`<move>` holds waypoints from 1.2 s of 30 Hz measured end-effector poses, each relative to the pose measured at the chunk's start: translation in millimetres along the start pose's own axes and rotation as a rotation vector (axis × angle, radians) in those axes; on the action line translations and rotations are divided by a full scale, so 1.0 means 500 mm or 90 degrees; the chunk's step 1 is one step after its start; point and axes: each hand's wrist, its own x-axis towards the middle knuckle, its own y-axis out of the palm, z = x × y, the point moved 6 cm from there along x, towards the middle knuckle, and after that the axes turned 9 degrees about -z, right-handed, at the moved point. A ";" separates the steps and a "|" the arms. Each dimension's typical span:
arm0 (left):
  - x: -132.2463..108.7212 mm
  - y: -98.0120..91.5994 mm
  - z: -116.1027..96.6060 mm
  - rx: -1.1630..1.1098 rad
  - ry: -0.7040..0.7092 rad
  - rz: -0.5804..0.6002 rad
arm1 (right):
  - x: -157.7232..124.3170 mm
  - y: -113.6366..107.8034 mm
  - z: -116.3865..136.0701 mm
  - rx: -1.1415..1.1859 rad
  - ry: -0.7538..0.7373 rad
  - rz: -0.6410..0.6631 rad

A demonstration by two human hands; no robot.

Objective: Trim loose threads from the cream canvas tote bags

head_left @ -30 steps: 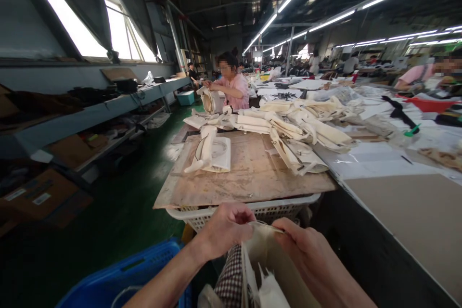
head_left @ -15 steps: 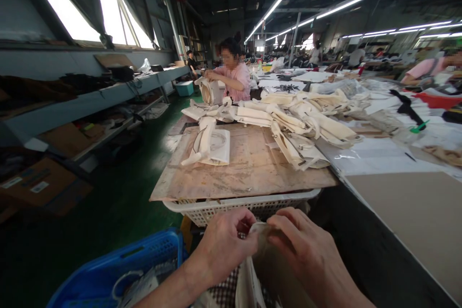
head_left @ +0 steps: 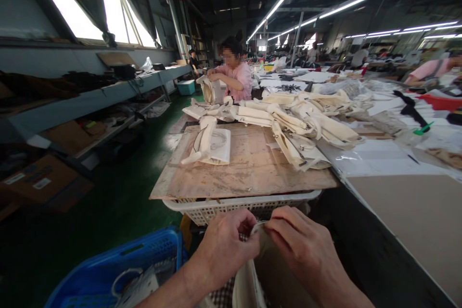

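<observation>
Low in the view, my left hand (head_left: 224, 246) and my right hand (head_left: 299, 246) are both closed on the top edge of a cream fabric bag (head_left: 249, 283) that hangs between them over my lap. The fingers of both hands pinch the rim close together. Ahead lies a worn wooden board (head_left: 249, 173) resting on a white plastic basket (head_left: 224, 208). One folded cream bag (head_left: 212, 144) lies on the board, and a heap of cream bags (head_left: 306, 120) covers its far right side.
A blue plastic crate (head_left: 119, 269) stands at my lower left on the green floor. A long grey worktable (head_left: 407, 202) runs along the right. A person in pink (head_left: 234, 79) handles a bag at the far end. Shelving with cardboard boxes (head_left: 39, 183) lines the left wall.
My hands have dropped slightly and drawn closer together on the bag's rim. The bag's opening, spread a second ago, is now pinched nearly closed. The blue crate shows more.
</observation>
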 end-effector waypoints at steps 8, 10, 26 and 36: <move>-0.006 0.005 0.000 0.000 0.021 0.000 | 0.000 0.010 -0.009 -0.036 0.007 0.041; -0.006 0.005 -0.004 -0.001 0.025 -0.001 | 0.000 0.010 -0.012 -0.035 0.009 0.059; -0.002 0.010 0.002 0.024 0.010 0.005 | -0.009 0.034 -0.010 0.029 -0.020 0.057; 0.010 0.008 0.008 -0.003 0.031 0.009 | -0.014 0.036 -0.009 0.182 0.025 0.068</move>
